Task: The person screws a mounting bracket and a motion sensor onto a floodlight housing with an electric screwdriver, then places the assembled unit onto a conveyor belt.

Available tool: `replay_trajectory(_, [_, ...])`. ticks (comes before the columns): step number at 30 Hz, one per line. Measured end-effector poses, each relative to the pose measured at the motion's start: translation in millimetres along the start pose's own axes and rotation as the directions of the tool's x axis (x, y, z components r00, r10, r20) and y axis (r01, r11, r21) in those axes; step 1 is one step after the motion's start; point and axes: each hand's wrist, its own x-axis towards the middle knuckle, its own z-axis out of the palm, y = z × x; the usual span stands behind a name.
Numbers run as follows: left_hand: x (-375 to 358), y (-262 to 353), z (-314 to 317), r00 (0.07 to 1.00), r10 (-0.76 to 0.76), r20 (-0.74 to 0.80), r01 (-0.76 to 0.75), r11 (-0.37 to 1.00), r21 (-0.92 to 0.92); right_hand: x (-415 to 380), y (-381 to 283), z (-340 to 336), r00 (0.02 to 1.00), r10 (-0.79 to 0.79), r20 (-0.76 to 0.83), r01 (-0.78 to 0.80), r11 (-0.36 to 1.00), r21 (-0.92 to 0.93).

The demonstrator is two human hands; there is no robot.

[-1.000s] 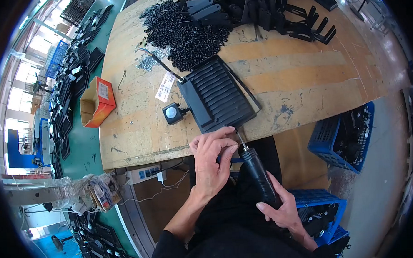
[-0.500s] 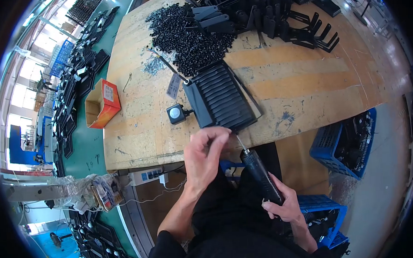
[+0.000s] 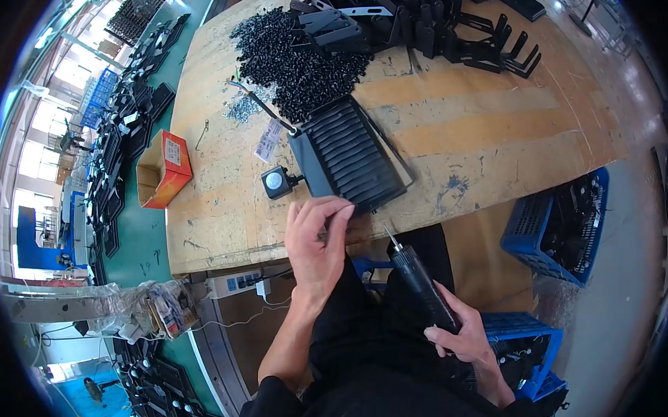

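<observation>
My right hand [image 3: 462, 329] is wrapped round a black electric screwdriver [image 3: 423, 285], its thin bit pointing up toward the table edge. My left hand [image 3: 317, 242] has thumb and forefinger pinched together by the near edge of a black floodlight [image 3: 354, 153]; whatever is between the fingertips is too small to make out. The floodlight lies with its ribbed back up and its bracket along the right side. From its left side a small motion sensor [image 3: 276, 182] with a white dome sticks out. A short cable and a printed tag [image 3: 268, 141] are at its upper left.
Behind the floodlight lie a heap of small black screws [image 3: 300, 70], some silvery ones, and stacked black brackets [image 3: 416, 22]. An open orange box [image 3: 172, 174] sits at the table's left edge. Blue crates [image 3: 522, 228] stand below on the right. Floodlights line a green bench [image 3: 141, 270].
My left hand has drawn left, away from the screwdriver bit, which now points into open space. The right hand keeps its hold, nearly still. The view has shifted slightly.
</observation>
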Motion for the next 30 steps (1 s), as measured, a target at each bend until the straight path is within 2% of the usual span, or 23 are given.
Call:
replay_trajectory(4, [11, 6, 10, 0.994, 0.108, 0.021, -0.109, 0.993, 0.04, 9, -6, 4, 1.0, 0.002, 0.008, -0.002, 1.0, 0.014])
replay_trajectory(11, [18, -1, 14, 0.996, 0.083, 0.046, -0.087, 0.992, 0.091, 17, -9, 7, 0.999, -0.005, 0.038, 0.005, 1.0, -0.002])
replay_trajectory(30, [24, -9, 4, 0.99, 0.047, 0.132, -0.048, 0.999, 0.007, 17, -3, 11, 1.0, -0.007, 0.03, 0.006, 0.999, 0.041])
